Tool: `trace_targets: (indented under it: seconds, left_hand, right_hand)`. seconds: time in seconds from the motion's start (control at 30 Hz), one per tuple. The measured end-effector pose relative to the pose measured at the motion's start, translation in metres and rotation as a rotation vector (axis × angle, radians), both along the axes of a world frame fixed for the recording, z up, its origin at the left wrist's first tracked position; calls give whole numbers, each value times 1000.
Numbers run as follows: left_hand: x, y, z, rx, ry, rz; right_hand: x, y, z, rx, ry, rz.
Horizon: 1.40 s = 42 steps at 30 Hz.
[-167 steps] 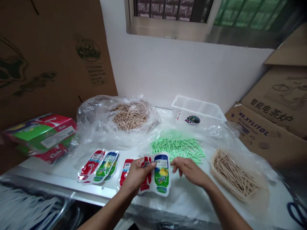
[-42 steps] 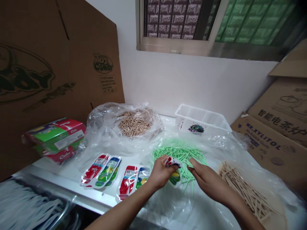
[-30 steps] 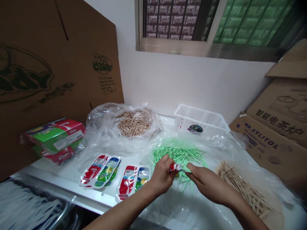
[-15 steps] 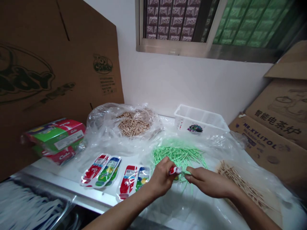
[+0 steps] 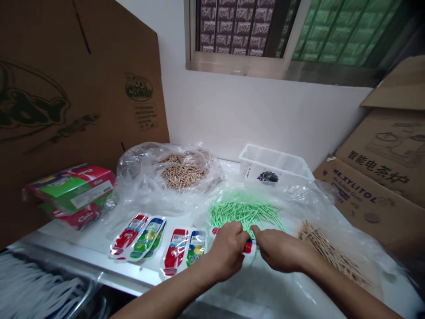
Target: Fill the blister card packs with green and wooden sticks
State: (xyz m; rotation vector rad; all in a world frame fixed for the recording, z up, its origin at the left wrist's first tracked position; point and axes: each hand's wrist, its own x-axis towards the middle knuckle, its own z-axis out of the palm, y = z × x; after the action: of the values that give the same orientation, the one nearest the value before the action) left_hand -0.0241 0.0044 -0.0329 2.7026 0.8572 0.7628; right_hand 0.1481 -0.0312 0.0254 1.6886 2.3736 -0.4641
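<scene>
My left hand [image 5: 229, 248] is closed round a small red-and-white packet [image 5: 248, 247], whose end shows past my fingers. Close beside it on the right, my right hand [image 5: 277, 248] has its fingers pressed together near the packet's edge; what they grip is too small to make out. Just behind both hands lies a pile of light green sticks [image 5: 241, 214] on clear plastic. To the left of my hands, a red bottle-shaped packet [image 5: 176, 251] and a green-and-blue one [image 5: 196, 247] lie side by side. Farther left are another red packet [image 5: 131, 235] and green-and-blue packets [image 5: 148, 238], overlapping.
Brown sticks [image 5: 182, 175] fill a clear bag at the back. More brown sticks [image 5: 332, 250] lie at the right. A white plastic bin [image 5: 277, 166] stands by the wall. Wrapped red-and-green boxes [image 5: 78, 190] are at the left. Cardboard boxes [image 5: 372, 190] flank both sides.
The packet in my left hand has turned, showing more of its red-and-white surface. My right hand has moved slightly, with its fingertips higher. The view has shifted a little.
</scene>
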Motion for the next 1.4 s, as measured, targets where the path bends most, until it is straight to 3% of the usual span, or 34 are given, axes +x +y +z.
trace_targets:
  seconds: [0.13,0.23,0.47,0.57,0.67,0.83,1.07,1.4]
  left_hand:
    - [3,-4,10,-194,1,16]
    - [3,-4,9,-414,-40,4]
    - [18,-7,-10,-989,-512,-20]
    - [24,-10,-13,-1230,-706,-9]
    - [22,-10,-11,-1353,-815,5]
    - [15,-10,-11,-1438,-835,9]
    - [14,-11,-13,-1466,-921,-6]
    - [15,-18,-20,-1515,-850,-36]
  right_hand:
    - [-4,4,8,71,58,52]
    - [0,9,10,117,188,24]
    - [-11,20,-21,76,1134,-295]
    - [-15,18,-31,92,1363,-506]
    - [-10,12,-39,45,1365,-663]
    - [-4,4,-49,71,1265,-569]
    - [-7,-2,-44,166,1154,-607]
    - [-9,-5,-48,153,1209,-592]
